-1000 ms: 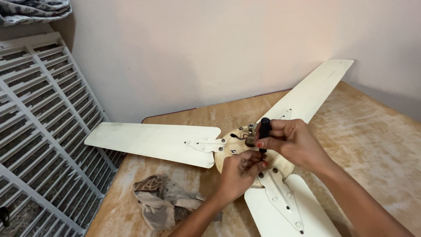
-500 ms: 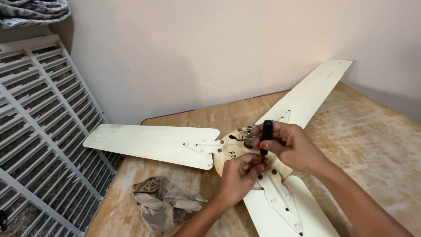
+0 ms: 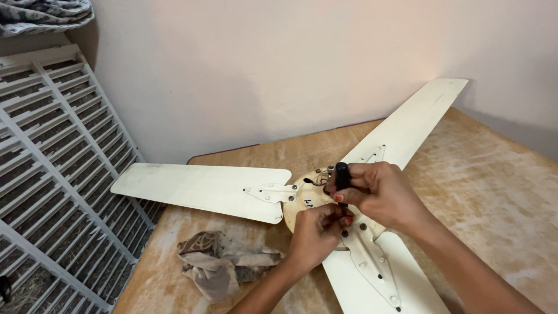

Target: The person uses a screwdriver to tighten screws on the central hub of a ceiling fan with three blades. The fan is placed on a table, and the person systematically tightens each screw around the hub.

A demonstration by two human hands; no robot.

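Surroundings: worn table, rag, grille, wall.

A worn, pale-stained brown wooden table fills the lower right and centre of the frame. A crumpled brown and grey cloth rag lies on it at lower centre-left. A white slatted metal grille takes up the left side. A plain cream plaster wall spans the top; a patterned grey fabric bundle sits at upper left.

3 fan blades, 1 screwdriver, 1 rag
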